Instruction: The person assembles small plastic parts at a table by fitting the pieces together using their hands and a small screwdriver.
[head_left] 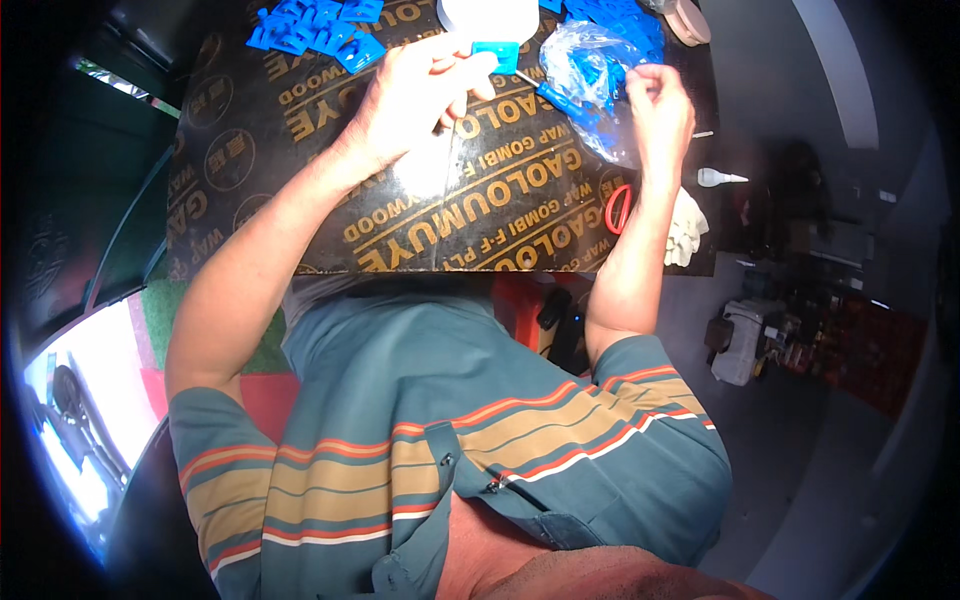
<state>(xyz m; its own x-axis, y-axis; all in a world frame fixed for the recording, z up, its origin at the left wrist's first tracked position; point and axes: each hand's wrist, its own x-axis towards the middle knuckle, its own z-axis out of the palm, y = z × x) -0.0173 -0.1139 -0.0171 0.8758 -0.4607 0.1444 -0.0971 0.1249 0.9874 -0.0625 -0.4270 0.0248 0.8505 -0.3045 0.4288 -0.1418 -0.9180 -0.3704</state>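
Observation:
Near the far edge of the table, my left hand (425, 95) holds a small blue-green rectangular plastic piece (495, 57) between thumb and fingers. To its right, my right hand (662, 105) has its fingers curled together at the side of a clear plastic bag (612, 135). Whatever lies between those fingertips is too small to make out. Blue pieces show through the bag. A thin tool with a blue handle (556, 100), much like a screwdriver, lies against the bag, its shaft pointing toward the blue-green piece.
Loose blue plastic pieces (310, 28) are heaped at the far left of the dark printed board table (400, 225), with more blue pieces (625, 25) at the far right. A round white object (490, 15) stands between them. Red-handled scissors (617, 210) and a whitish glove (686, 232) lie by my right forearm.

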